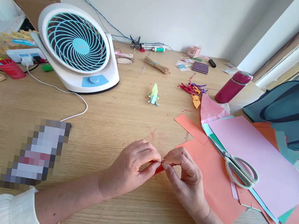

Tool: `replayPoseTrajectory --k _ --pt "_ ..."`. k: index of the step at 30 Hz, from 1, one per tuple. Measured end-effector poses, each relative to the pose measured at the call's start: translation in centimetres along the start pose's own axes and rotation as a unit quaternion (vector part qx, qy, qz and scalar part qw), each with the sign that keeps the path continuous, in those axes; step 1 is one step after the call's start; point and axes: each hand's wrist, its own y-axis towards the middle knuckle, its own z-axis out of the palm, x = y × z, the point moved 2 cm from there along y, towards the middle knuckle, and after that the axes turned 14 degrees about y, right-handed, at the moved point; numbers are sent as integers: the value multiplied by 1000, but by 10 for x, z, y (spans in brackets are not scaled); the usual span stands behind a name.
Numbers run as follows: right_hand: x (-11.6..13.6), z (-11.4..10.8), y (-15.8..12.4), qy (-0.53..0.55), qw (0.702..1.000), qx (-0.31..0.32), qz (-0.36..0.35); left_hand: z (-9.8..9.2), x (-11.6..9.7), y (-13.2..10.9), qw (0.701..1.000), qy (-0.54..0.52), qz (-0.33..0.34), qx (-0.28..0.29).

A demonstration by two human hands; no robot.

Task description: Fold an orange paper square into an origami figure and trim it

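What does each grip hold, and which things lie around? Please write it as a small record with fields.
Left grip: pinches a small red piece
Right grip: pinches the same piece
Ahead: green-and-blue figure, apparently folded paper
Right side: scissors on coloured sheets; magenta flask beyond
Left side: white fan; pixelated object nearer

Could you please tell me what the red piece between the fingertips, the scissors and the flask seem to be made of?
Red piece: probably matte paper, being thin and sheenless, though mostly hidden.
Scissors: metal blades, by their grey sheen; smooth cream handles, likely plastic.
Flask: glossy, perhaps painted metal, given its highlights.
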Motion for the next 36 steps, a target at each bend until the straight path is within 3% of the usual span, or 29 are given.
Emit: replayPoseTrajectory --k 5,14,23,29,36 --pt "-1 0 -1 14 1000 -8 8 0 2 0 1000 17 11 0" --pt "-7 -6 0 48 999 -24 9 -2 5 2 999 -22 -26 -20" --pt "-3 1 0 0 1000 12 1 -2 1 1 1000 -6 -18 9" --pt "-6 -5 0 -1 1000 -20 -15 -3 6 2 997 -48 -59 -8" --pt "-3 -1 1 -11 1000 -8 -4 0 3 -1 999 -14 -32 -12"
